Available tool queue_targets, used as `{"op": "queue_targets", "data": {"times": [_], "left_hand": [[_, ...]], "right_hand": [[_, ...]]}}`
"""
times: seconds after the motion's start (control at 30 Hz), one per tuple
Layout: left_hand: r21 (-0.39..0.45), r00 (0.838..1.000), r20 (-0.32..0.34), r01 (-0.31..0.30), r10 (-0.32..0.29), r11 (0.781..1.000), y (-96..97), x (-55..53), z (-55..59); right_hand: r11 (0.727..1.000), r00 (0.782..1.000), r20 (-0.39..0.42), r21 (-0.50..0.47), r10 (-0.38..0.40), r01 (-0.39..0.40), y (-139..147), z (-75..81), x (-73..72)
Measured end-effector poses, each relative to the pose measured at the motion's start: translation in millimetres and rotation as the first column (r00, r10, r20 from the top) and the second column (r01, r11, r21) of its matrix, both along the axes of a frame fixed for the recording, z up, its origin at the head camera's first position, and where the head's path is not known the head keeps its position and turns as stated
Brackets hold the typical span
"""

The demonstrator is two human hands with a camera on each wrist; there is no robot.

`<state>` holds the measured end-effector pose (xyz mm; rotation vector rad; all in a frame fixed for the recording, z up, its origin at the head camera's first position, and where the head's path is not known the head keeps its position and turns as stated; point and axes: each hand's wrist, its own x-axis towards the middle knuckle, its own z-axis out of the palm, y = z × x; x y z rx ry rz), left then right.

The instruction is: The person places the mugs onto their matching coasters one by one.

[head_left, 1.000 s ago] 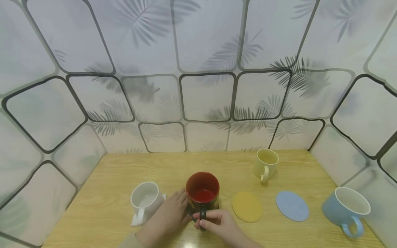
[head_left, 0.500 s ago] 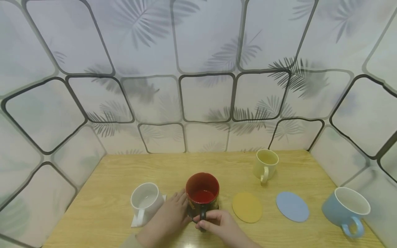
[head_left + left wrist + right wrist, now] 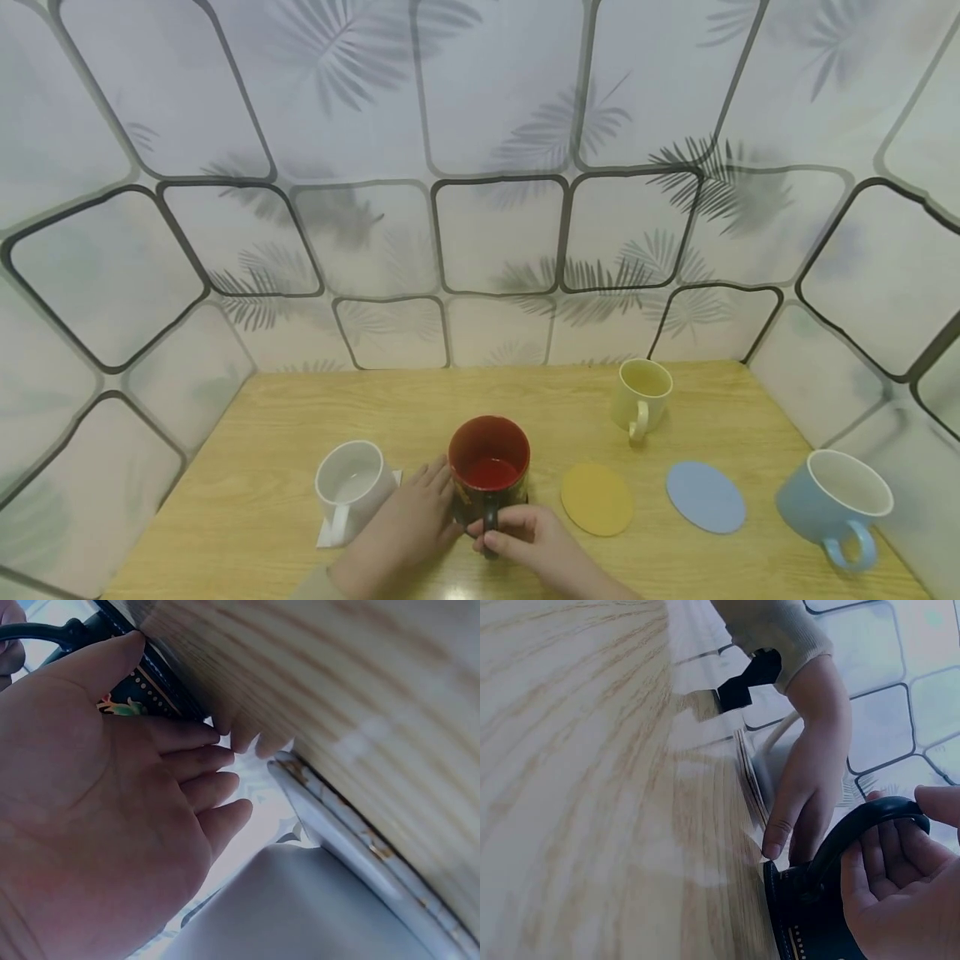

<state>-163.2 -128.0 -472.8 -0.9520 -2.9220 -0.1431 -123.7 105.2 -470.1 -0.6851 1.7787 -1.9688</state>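
Observation:
A dark mug with a red inside (image 3: 489,467) stands upright near the front middle of the wooden table (image 3: 285,417). My left hand (image 3: 411,518) lies against its left side with the fingers straight; in the left wrist view the fingertips (image 3: 225,739) touch the mug's patterned base (image 3: 142,686). My right hand (image 3: 519,535) pinches the mug's black handle (image 3: 488,523), which points toward me. In the right wrist view my curled fingers (image 3: 889,877) wrap the black handle (image 3: 855,836), and the left hand (image 3: 810,787) shows beyond it.
A white mug (image 3: 352,483) on a white square coaster (image 3: 324,535) stands just left of my left hand. To the right lie a yellow round coaster (image 3: 597,498) and a blue round coaster (image 3: 706,497). A pale yellow mug (image 3: 641,396) stands behind them, a blue mug (image 3: 832,500) far right. Patterned walls enclose the table.

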Motion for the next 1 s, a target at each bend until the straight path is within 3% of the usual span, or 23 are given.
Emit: {"op": "queue_targets", "data": {"times": [0.17,0.4,0.7,1.0], "left_hand": [[0.038,0.999,0.041,0.004,-0.006,0.999,-2.2,-2.5,0.3],[0.048,0.999,0.043,0.017,-0.019,0.999,-5.9,-6.6,-0.5],[0.069,0.998,0.06,-0.023,0.019,0.997,-8.2,-6.1,3.9],[0.041,0.999,0.033,-0.01,0.008,0.999,-7.8,-6.4,8.5]], "right_hand": [[0.999,0.999,0.006,0.005,0.04,-0.04,3.6,1.3,-2.2],[0.997,0.998,-0.004,0.045,0.067,-0.067,9.3,6.9,-2.2],[0.995,0.994,-0.051,0.051,0.093,-0.09,14.8,5.9,-2.2],[0.986,0.998,-0.056,0.163,0.042,-0.032,25.3,12.5,-0.2]]}}
